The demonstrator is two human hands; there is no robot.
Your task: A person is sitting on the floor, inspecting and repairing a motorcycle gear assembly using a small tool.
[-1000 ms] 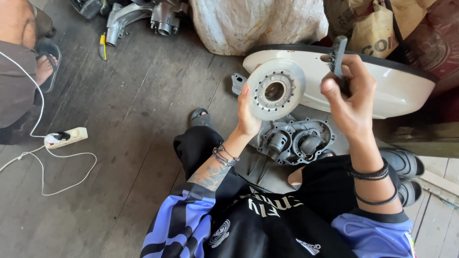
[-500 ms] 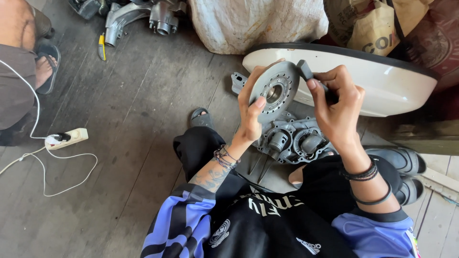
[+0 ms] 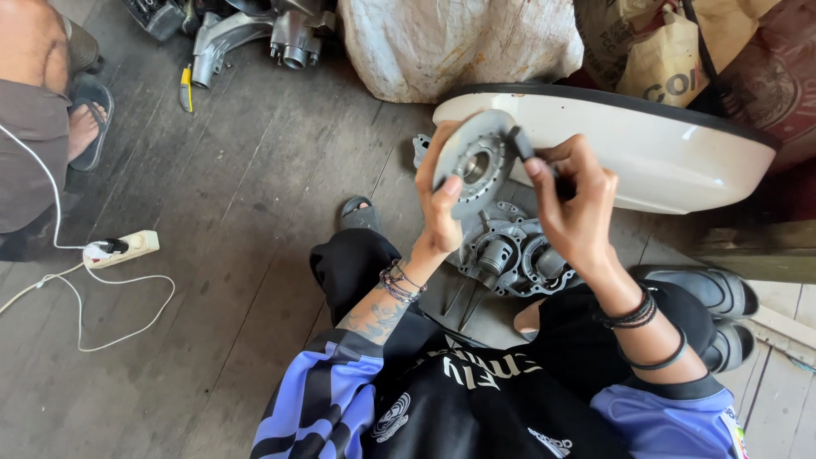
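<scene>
Left hand [image 3: 440, 204] is gripping the round metal disc [image 3: 476, 161] on edge; right hand [image 3: 578, 208], immediately right, is pinching a dark tool [image 3: 520, 143] against its rim.

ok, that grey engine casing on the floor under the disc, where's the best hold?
Probably the outer rim of the grey engine casing, taken from above and its near edge. It lies flat with open bores up; the white panel blocks the far side, and both hands are busy with the disc.

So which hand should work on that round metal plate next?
Probably the right hand: it pinches a small dark tool against the round metal plate, while the left hand grips the plate steady.
</scene>
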